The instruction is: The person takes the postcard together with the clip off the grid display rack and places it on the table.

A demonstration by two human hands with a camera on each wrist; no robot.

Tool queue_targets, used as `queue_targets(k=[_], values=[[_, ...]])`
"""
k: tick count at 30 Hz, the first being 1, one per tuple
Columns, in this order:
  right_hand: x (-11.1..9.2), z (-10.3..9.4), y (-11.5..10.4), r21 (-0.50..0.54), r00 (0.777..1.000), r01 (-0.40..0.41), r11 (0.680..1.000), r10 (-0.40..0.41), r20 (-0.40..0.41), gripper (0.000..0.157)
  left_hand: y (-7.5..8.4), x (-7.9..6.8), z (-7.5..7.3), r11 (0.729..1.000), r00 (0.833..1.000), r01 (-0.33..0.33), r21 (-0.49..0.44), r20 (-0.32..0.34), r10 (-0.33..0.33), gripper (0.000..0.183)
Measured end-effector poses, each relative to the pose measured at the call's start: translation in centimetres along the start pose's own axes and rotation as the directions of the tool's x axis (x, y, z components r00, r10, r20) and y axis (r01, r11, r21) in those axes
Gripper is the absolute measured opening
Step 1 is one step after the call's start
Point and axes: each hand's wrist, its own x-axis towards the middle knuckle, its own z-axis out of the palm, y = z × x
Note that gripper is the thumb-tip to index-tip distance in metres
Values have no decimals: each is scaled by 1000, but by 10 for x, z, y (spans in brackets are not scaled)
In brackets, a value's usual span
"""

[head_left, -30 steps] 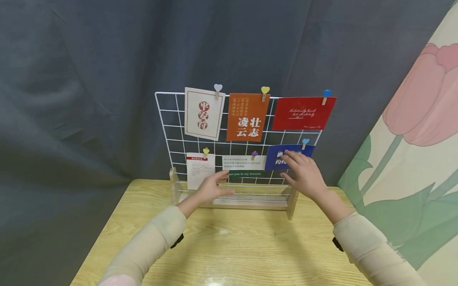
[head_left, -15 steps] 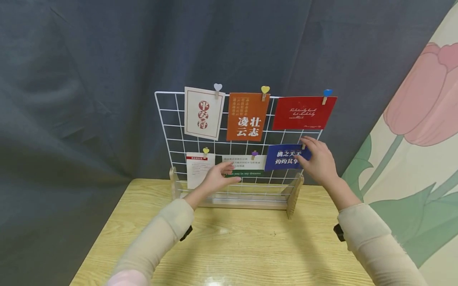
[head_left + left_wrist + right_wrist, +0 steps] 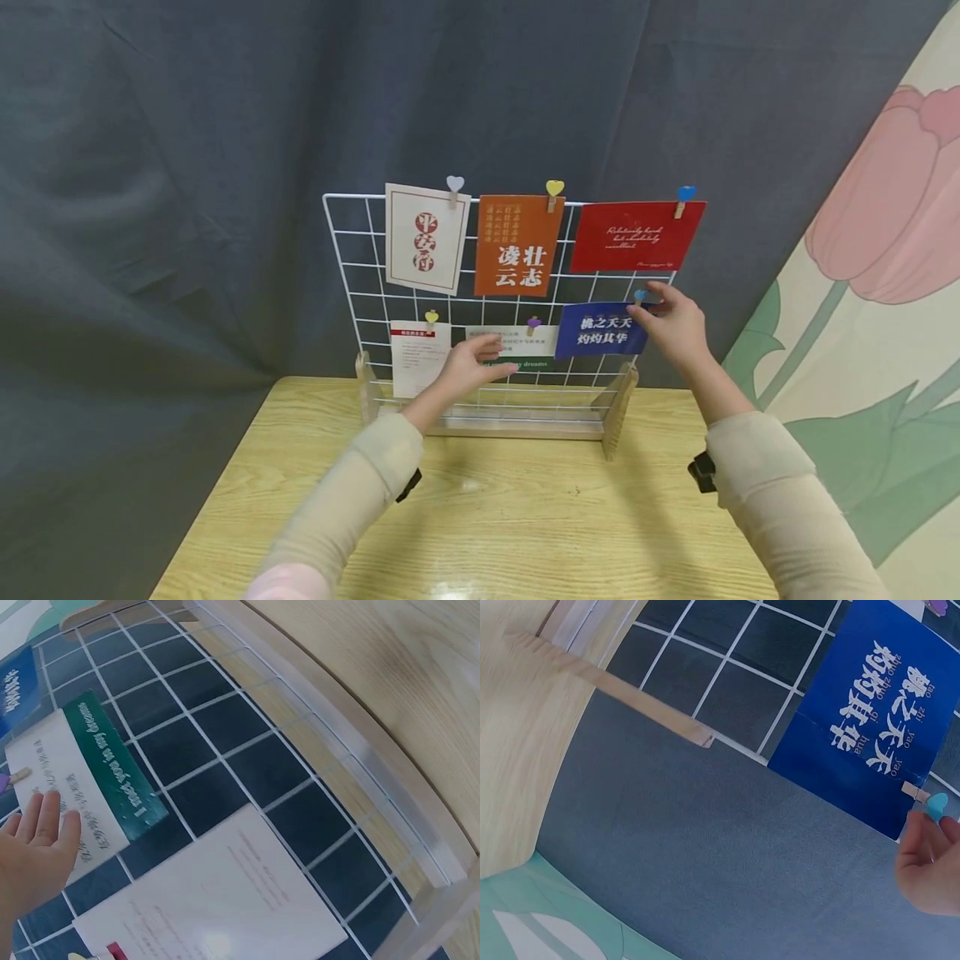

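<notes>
fingers (image 3: 48, 817) before green-and-white card (image 3: 112, 765), touch unclear | white card (image 3: 210, 889), bottom | blue card (image 3: 16, 701), upper left | white grid (image 3: 220, 757)

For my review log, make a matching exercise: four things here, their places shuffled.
Things
1. blue rectangular paper card
2. orange rectangular paper card
3. red rectangular paper card
4. right hand

Places, head view
A. top card row, middle
B. at the light-blue heart-shaped wooden clip
C. top card row, far right
D. bottom card row, far right

Pairs: 1-D; 2-A; 3-C; 4-B
</notes>
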Motion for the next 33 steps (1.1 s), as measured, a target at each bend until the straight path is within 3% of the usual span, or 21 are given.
queue_targets(k=[6,13,18,33], values=[[8,0,3,162,995,-91,983,84,46,52,10,8,9,999,1000,-26,-27,-6,26,58],[16,3,8,301,984,-179,937,165,69,45,18,16,22,997,1000,-19,-75,-8,18,56],[18,3,9,317,977,-213,924,192,97,44,23,18,26,996,1000,-5,-84,-16,4,54],[19,8,10,381,968,-243,892,245,43,40,25,28,40,995,999,7,-99,-46,-12,47]])
